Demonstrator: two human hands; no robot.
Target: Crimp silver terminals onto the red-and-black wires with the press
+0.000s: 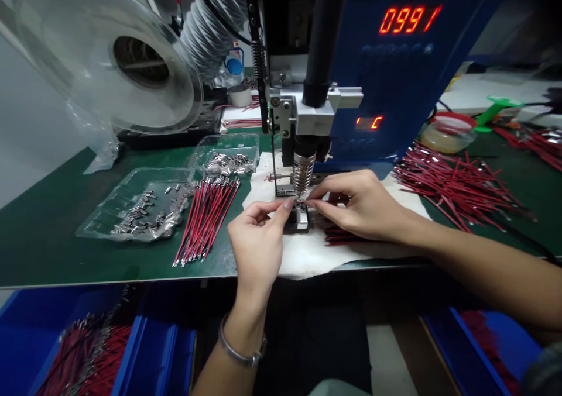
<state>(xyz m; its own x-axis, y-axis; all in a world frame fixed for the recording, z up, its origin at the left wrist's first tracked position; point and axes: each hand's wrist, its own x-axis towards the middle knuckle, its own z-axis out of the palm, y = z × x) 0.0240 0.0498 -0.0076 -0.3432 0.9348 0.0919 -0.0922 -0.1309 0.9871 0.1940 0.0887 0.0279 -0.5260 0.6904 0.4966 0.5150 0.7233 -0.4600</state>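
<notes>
My left hand (258, 241) and my right hand (357, 203) meet under the ribbed metal tip (302, 174) of a blue bench machine (395, 74). Both pinch a thin red wire piece (302, 202) held over a small black and white fixture (298, 217) on a white cloth (307, 255). The left hand's thumb and forefinger are pressed together at the fixture. My right hand's fingers are closed on the wire's other end, and a few red wires (340, 236) lie beneath that hand. What sits at the wire's tip is too small to make out.
A bundle of red and black wires (206, 220) lies left of the cloth, beside two clear trays of small metal terminals (140, 212) (228, 163). A big pile of red wires (456, 188) spreads at the right. Blue bins (88, 343) with finished wires sit below the green table edge. A clear reel (109, 51) stands at back left.
</notes>
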